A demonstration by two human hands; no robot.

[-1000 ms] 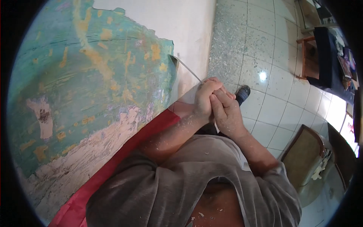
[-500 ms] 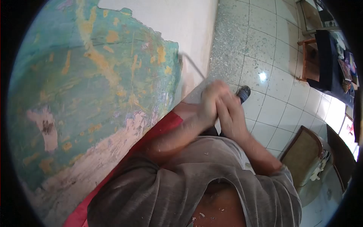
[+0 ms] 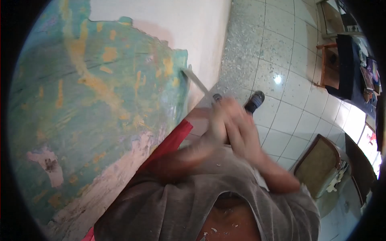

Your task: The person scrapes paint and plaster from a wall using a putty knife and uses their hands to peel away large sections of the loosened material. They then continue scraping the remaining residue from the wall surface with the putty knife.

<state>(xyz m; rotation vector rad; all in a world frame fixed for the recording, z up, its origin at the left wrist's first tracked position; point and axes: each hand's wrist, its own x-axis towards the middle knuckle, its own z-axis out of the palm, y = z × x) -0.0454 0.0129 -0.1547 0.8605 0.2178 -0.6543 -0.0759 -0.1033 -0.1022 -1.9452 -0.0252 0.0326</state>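
A thin, flat metal scraping tool (image 3: pixel 198 83) sticks out from my clasped hands toward the wall. Its tip touches or nearly touches the edge of the green, yellow-patched paint (image 3: pixel 116 76), beside bare white wall (image 3: pixel 161 16). My left hand (image 3: pixel 218 122) and my right hand (image 3: pixel 241 126) are wrapped together round the tool's handle end, which the fingers hide. Both hands and forearms are a little blurred. Which hand lies nearer the handle's end cannot be told.
Paint flakes litter the tiled floor (image 3: pixel 277 64). Red cloth (image 3: pixel 171 140) lies along the wall's foot. A brown cushioned chair (image 3: pixel 319 162) stands at lower right, and a table with dark cloth (image 3: pixel 348 64) at upper right. A shoe (image 3: pixel 255 100) shows beyond my hands.
My hands have moved slightly down in the view with the tool. The tool now shows its flat side more, and the wall has shifted left and down.
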